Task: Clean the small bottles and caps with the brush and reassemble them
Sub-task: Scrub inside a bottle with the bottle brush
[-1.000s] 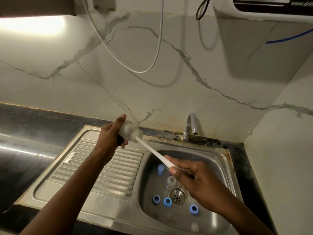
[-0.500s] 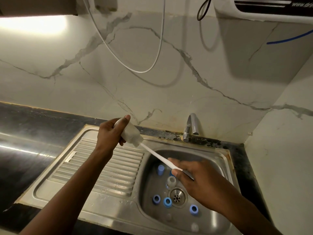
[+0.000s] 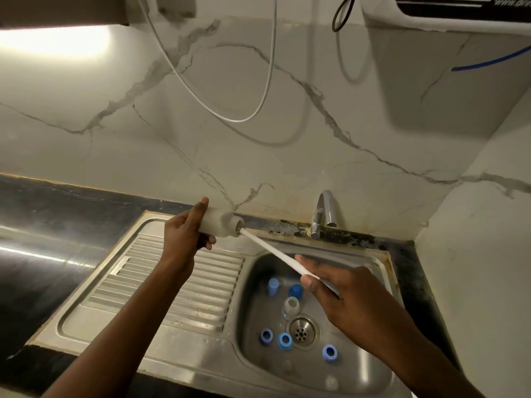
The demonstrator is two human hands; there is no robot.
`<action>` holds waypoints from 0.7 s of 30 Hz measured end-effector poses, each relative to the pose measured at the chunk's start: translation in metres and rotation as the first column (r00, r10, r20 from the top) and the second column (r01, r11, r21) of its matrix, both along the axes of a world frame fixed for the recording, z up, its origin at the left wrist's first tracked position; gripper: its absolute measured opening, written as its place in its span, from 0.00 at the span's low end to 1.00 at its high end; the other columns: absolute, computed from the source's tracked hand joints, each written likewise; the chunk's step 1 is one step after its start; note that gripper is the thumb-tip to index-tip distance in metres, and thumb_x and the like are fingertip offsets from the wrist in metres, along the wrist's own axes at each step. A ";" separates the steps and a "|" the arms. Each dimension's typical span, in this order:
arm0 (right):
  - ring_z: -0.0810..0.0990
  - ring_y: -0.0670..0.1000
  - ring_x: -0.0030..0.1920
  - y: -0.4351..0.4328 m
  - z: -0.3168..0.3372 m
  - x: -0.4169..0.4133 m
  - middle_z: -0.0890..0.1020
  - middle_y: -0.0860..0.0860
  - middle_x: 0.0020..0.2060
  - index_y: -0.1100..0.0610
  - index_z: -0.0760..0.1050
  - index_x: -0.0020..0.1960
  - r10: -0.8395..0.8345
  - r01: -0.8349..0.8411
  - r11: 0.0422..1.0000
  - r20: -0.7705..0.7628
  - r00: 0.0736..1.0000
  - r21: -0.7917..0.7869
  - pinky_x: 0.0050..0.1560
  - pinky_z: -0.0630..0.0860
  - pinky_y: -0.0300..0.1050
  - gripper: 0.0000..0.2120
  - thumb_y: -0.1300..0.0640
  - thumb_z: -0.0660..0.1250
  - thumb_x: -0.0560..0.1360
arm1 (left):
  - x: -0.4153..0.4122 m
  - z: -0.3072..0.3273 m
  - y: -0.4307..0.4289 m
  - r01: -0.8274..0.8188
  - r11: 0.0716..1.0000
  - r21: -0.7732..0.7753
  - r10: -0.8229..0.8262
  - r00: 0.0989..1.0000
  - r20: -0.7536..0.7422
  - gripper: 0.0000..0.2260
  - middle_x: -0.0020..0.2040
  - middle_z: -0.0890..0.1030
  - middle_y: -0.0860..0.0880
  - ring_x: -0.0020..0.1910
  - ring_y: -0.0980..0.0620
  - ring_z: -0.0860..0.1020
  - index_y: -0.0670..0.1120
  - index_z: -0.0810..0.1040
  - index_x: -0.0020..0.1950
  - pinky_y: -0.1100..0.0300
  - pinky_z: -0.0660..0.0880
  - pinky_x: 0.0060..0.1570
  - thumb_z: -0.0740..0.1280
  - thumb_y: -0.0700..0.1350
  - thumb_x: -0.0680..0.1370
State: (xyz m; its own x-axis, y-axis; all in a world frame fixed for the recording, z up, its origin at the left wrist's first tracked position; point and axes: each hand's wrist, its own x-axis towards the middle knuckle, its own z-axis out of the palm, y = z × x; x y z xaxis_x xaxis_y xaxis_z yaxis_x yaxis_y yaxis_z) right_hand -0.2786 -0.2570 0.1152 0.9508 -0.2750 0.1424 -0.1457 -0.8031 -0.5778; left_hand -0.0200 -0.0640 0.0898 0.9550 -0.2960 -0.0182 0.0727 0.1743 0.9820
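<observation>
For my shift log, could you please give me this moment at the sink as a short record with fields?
left hand: grips the held bottle above the drainboard
right hand: pinches the brush by its handle
brush: head inside the held bottle, handle slanting down to the right hand
sink basin: five blue caps, one clear bottle beside the drain
tap: no water visible
stage: scrubbing; held bottle uncapped

translucent bottle (image 3: 218, 224) tilted, brush (image 3: 275, 252) inside
</observation>
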 end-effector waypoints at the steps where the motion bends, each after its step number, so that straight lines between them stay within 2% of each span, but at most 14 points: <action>1: 0.82 0.44 0.36 -0.003 0.001 -0.002 0.84 0.44 0.38 0.29 0.59 0.75 0.033 -0.033 0.991 -0.005 0.999 -0.127 0.38 0.82 0.40 0.21 0.36 0.56 0.83 | 0.003 0.001 0.003 -0.009 1.000 0.021 0.008 1.000 0.008 0.21 0.48 0.83 0.37 0.31 0.46 0.78 0.39 0.82 0.57 0.58 0.77 0.28 0.71 0.57 0.81; 3: 0.78 0.45 0.31 -0.008 0.005 -0.004 0.78 0.44 0.34 0.37 0.57 0.80 0.083 -0.069 0.922 0.020 0.996 -0.381 0.32 0.79 0.39 0.23 0.38 0.51 0.85 | 0.009 0.004 0.008 -0.023 0.997 0.074 0.020 0.999 0.036 0.21 0.45 0.83 0.37 0.30 0.46 0.78 0.38 0.82 0.56 0.58 0.76 0.27 0.71 0.57 0.81; 4: 0.75 0.44 0.28 -0.011 0.006 -0.004 0.75 0.44 0.33 0.40 0.58 0.80 0.104 -0.078 0.885 0.031 0.994 -0.460 0.29 0.77 0.38 0.24 0.39 0.49 0.86 | 0.012 0.005 0.010 -0.033 0.995 0.093 0.029 0.999 0.044 0.21 0.44 0.83 0.37 0.29 0.46 0.77 0.38 0.83 0.56 0.58 0.76 0.27 0.71 0.57 0.81; 6: 0.73 0.45 0.26 -0.017 0.006 -0.004 0.74 0.44 0.33 0.45 0.60 0.78 0.179 -0.142 0.852 0.026 0.983 -0.505 0.25 0.76 0.39 0.23 0.42 0.51 0.85 | 0.017 0.007 0.015 -0.034 0.993 0.115 0.029 0.999 0.044 0.22 0.42 0.82 0.37 0.28 0.47 0.77 0.37 0.82 0.56 0.59 0.74 0.25 0.71 0.57 0.81; 8: 0.74 0.47 0.25 -0.024 0.006 -0.003 0.76 0.47 0.34 0.48 0.63 0.71 0.270 -0.221 0.808 0.010 0.963 -0.546 0.23 0.77 0.41 0.20 0.46 0.61 0.82 | 0.017 0.007 0.015 -0.006 0.991 0.134 0.002 0.999 0.033 0.21 0.43 0.82 0.37 0.28 0.47 0.77 0.38 0.82 0.56 0.60 0.74 0.25 0.71 0.57 0.80; 10: 0.74 0.47 0.25 -0.027 0.005 0.001 0.77 0.49 0.33 0.51 0.63 0.68 0.297 -0.252 0.786 -0.013 0.955 -0.565 0.23 0.77 0.43 0.28 0.53 0.75 0.75 | 0.014 0.006 0.013 0.015 0.989 0.149 -0.018 1.000 0.017 0.20 0.44 0.83 0.36 0.28 0.48 0.77 0.39 0.82 0.56 0.60 0.74 0.25 0.71 0.57 0.80; 12: 0.74 0.47 0.25 -0.027 0.003 0.004 0.78 0.50 0.33 0.52 0.62 0.72 0.279 -0.250 0.782 -0.038 0.959 -0.571 0.23 0.77 0.43 0.34 0.55 0.78 0.73 | 0.010 0.006 0.011 0.025 0.989 0.148 -0.024 1.000 -0.011 0.19 0.44 0.83 0.36 0.29 0.48 0.77 0.40 0.81 0.56 0.60 0.74 0.25 0.71 0.57 0.81; 15: 0.71 0.45 0.25 -0.023 -0.001 0.004 0.77 0.47 0.35 0.46 0.57 0.81 0.241 -0.201 0.735 -0.027 0.970 -0.647 0.23 0.76 0.41 0.33 0.48 0.68 0.81 | 0.007 0.001 0.010 0.036 0.984 0.173 -0.033 0.999 -0.021 0.19 0.47 0.83 0.35 0.30 0.48 0.78 0.41 0.80 0.57 0.60 0.75 0.26 0.71 0.57 0.80; 18: 0.73 0.46 0.29 -0.014 -0.007 0.000 0.74 0.45 0.37 0.38 0.45 0.81 0.198 -0.154 0.791 0.010 0.980 -0.592 0.29 0.78 0.43 0.30 0.43 0.58 0.85 | 0.004 -0.003 0.009 0.037 0.984 0.173 -0.031 0.999 -0.038 0.21 0.48 0.82 0.34 0.30 0.47 0.79 0.40 0.80 0.59 0.60 0.76 0.27 0.71 0.58 0.80; 19: 0.74 0.46 0.31 -0.011 -0.008 -0.001 0.74 0.45 0.38 0.36 0.44 0.81 0.187 -0.154 0.811 0.000 0.982 -0.564 0.31 0.79 0.42 0.28 0.42 0.54 0.86 | 0.004 -0.002 0.009 0.028 0.985 0.173 -0.022 0.999 -0.035 0.21 0.48 0.82 0.35 0.30 0.47 0.79 0.40 0.80 0.59 0.60 0.75 0.27 0.71 0.57 0.80; 21: 0.73 0.45 0.29 -0.008 -0.003 -0.001 0.73 0.43 0.36 0.39 0.53 0.81 0.181 -0.153 0.813 -0.006 0.983 -0.562 0.28 0.74 0.35 0.24 0.41 0.48 0.86 | 0.007 0.001 0.011 -0.007 0.985 0.174 0.011 1.000 -0.019 0.20 0.45 0.82 0.36 0.29 0.48 0.78 0.39 0.81 0.56 0.60 0.74 0.26 0.72 0.57 0.80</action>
